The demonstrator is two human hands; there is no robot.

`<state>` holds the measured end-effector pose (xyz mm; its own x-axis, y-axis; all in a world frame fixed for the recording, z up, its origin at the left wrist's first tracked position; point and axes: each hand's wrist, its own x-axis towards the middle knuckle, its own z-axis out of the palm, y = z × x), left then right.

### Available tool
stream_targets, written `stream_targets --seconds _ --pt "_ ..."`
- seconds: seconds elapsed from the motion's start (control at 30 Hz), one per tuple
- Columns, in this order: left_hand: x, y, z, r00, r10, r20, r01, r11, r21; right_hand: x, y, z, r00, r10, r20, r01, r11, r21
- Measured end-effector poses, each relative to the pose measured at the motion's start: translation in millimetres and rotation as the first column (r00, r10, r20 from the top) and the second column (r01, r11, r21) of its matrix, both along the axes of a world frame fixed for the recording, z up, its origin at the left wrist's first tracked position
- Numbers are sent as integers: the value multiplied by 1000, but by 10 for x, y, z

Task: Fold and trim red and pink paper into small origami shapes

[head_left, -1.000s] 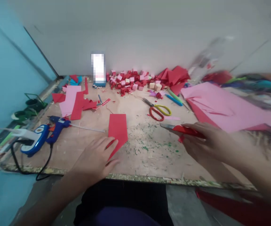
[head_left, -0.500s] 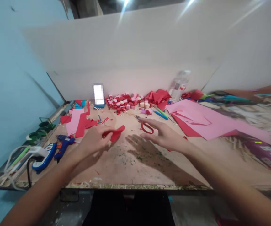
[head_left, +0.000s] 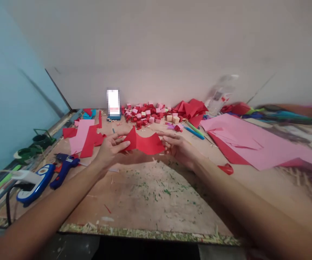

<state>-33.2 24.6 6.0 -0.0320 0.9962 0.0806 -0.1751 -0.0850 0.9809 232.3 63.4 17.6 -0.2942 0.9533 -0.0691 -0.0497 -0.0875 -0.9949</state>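
Now both hands [head_left: 109, 150] hold red paper [head_left: 145, 143]

A worn wooden bench [head_left: 150, 202] with a chipped, splintered front edge fills the lower view, its top flecked with green specks. Beyond the hands a plain white wall [head_left: 156, 54] rises behind it, meeting a pale blue wall [head_left: 7, 94] to the left hand's side under soft, even light

Matt red paper sheet [head_left: 145, 143] (creased) over a rough chipboard tabletop [head_left: 150, 202].
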Motion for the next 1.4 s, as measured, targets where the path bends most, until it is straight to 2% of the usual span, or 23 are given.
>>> stream_targets --seconds 0.1,0.17,0.33,0.5,0.67,0.77,1.0,1.1,1.2,1.27,1.33,1.4 --pt "-31 27 -35 1000 -9 -29 9 1000 -8 -54 5 -22 983 40 -179 -67 987 -146" --pt "-35 21 -44 999 -27 -37 27 1000 8 -94 -3 -63 976 42 -211 -85 977 -198" --pt "6 -51 -23 999 -46 29 45 998 54 -166 -38 -180 962 16 -273 -80 971 -224" --pt "29 -74 -35 998 -17 64 12 998 66 -166 -44 -177 947 -59 -317 -36 957 -288" --pt "-31 3 -73 1000 31 -6 -30 996 86 -139 -51 -149 990 17 -143 -53 966 -251" --pt "-78 48 -71 994 102 -27 -99 991 91 -118 -31 -151 996 -27 -85 7 975 -222" --pt "-118 80 -70 978 206 -20 -203 975 92 -82 3 -103 984 -141 -109 121 977 -174" --pt "-121 91 -65 972 234 -28 -231 969 85 -28 35 -118 980 -201 -4 199 973 -121" --pt "-123 120 -101 973 226 -54 -224 974 41 38 80 -150 958 -235 165 239 971 -8" --pt "-122 143 -156 978 198 -71 -199 980 -7 65 97 -152 944 -187 273 178 982 59" --pt "-106 147 -213 986 146 -86 -151 987 -51 68 87 -133 918 -87 386 42 991 123" --pt "-63 108 -239 988 95 -125 -103 992 -66 42 46 -101 870 -67 489 -54 972 228"
